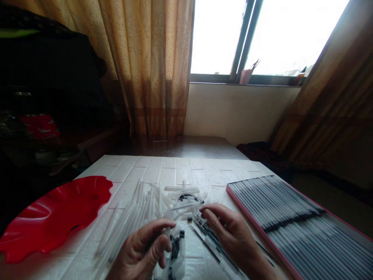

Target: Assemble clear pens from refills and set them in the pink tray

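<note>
My left hand (147, 247) is curled, thumb and forefinger closed around what looks like a clear plastic piece (167, 234), mostly hidden by the fingers. Just right of it, small black caps (175, 245) lie in a clear container. Above thin dark pen refills (208, 237), my right hand (230, 229) has its fingertips drawn together; what they hold, if anything, is too small to tell. Many clear plastic tubes (136, 210) are spread beyond and left of my left hand. More small black parts (189, 197) sit among clear pieces farther back.
A red wavy-edged dish (61, 212) stands at the left. On the right, a pink-edged tray (247, 214) holds rows of clear pens with dark parts (294, 219). The white brick-patterned tabletop (163, 167) ends before a dark surface (210, 146) below the window.
</note>
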`<state>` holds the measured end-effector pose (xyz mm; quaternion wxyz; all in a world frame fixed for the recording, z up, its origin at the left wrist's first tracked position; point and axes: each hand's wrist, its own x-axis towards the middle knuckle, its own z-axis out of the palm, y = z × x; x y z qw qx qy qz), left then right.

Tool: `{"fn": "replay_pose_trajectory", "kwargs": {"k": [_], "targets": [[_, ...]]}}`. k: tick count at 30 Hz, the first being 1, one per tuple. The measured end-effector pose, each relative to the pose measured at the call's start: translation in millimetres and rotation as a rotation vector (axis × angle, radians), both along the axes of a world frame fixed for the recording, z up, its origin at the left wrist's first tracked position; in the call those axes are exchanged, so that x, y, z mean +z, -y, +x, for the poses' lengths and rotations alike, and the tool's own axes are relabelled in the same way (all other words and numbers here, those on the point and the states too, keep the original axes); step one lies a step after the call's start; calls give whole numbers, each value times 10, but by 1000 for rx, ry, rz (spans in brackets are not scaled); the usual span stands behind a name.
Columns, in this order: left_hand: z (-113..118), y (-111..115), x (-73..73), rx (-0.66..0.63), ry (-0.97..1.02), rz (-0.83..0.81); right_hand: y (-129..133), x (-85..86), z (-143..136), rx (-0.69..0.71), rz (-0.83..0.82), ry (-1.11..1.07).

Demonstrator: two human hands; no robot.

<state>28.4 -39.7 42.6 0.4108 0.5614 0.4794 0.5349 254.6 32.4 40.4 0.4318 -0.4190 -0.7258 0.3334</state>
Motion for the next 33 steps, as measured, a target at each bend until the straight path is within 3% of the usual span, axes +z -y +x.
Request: {"fn": "replay_pose_trajectory", "kwargs": {"k": [4,8,18,21,24,26,30,33], "targets": [[16,11,15,12,121,-111,-58,-81,-128,-25,193,568],[38,-14,-2,-26,104,-158,-65,-40,-256,-59,231,896],[5,-51,-102,-161,94,-201,-101,1,-363,-87,235,942],[1,-56,-101,-195,113,-240,-74,-48,-306,-75,237,722],[16,-52,-94,-186,135,-282,-11,-74,-263,41,215,269],[33,-48,-88,-172,143,-293,45,-57,-262,120,73,11],[71,-51,-65,-170,170,-307,133,5,-309,230,-384,-328],[94,-59,-42,-201,193,-320,156,-15,-344,321,-513,-440]]}}
